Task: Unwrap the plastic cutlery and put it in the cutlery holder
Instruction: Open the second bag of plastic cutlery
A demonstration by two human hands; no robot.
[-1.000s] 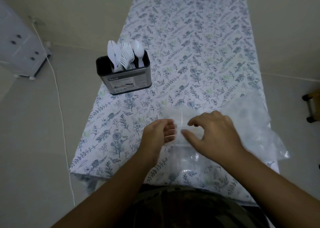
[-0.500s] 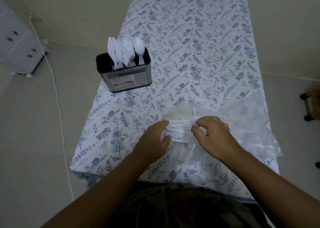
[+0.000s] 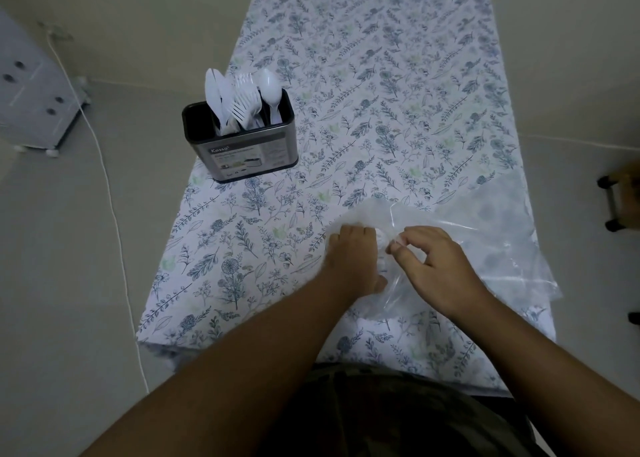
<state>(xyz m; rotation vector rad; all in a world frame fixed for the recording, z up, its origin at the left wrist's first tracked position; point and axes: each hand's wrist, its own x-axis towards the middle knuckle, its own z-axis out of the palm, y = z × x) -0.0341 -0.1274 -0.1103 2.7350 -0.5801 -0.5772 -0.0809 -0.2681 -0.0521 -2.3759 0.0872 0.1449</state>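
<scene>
Unwrapping is the step you are on: both of your hands are at the clear plastic wrapper [image 3: 460,245] lying on the near right part of the table [image 3: 381,85]. Your left hand [image 3: 353,259] is curled round the left end of the bundle, gripping it through the film. Your right hand [image 3: 436,266] has its thumb and forefinger pinched together on a fold of the plastic just beside the left hand; its other fingers are loosely bent. What is inside the wrapper is mostly hidden by your hands and the cloudy film, so you cannot tell how many pieces remain in it.

The cutlery holder [image 3: 242,151] stands well apart, on the far left of the table near its edge, upright, with white plastic cutlery [image 3: 239,99] already standing in it.

Judging from this, your next move is to peel the film clear while the left hand keeps the bundle firm, then carry the freed pieces over left and drop them in handles down.
</scene>
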